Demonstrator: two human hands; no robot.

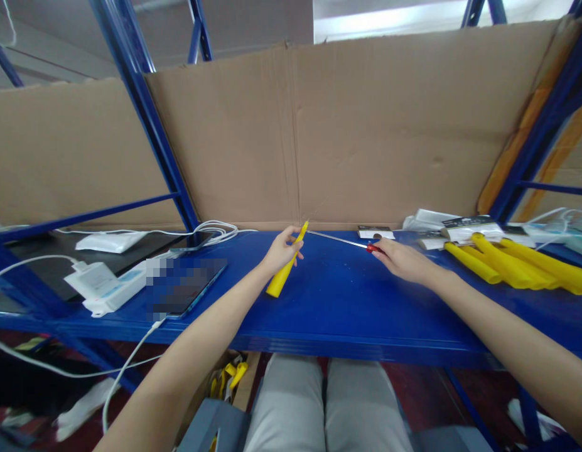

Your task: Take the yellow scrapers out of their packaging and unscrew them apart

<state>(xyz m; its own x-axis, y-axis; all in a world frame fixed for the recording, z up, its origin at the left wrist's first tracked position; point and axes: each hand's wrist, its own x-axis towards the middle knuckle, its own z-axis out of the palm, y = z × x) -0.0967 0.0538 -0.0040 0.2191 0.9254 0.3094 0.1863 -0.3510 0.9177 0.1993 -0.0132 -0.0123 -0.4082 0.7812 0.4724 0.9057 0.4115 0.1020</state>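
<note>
My left hand (277, 252) is closed around a slim yellow tube-like piece (284, 276). The piece tilts, its narrow end pointing up and away and its wider end low towards the front edge. In my right hand (400, 258) is a screwdriver (338, 238) with a red handle and a long thin metal shaft. Its shaft points left, and the tip comes close to the narrow end of the yellow piece; I cannot tell whether they touch. Several similar yellow tubes (521, 267) lie together on the right of the blue shelf (347, 314).
A phone (191, 292) lies at the left, beside a white power strip (116, 295) with a plugged-in charger and cables. White packages (472, 229) sit behind the yellow tubes. Cardboard (375, 138) walls the back between blue posts. Below, a box holds yellow pieces (237, 373).
</note>
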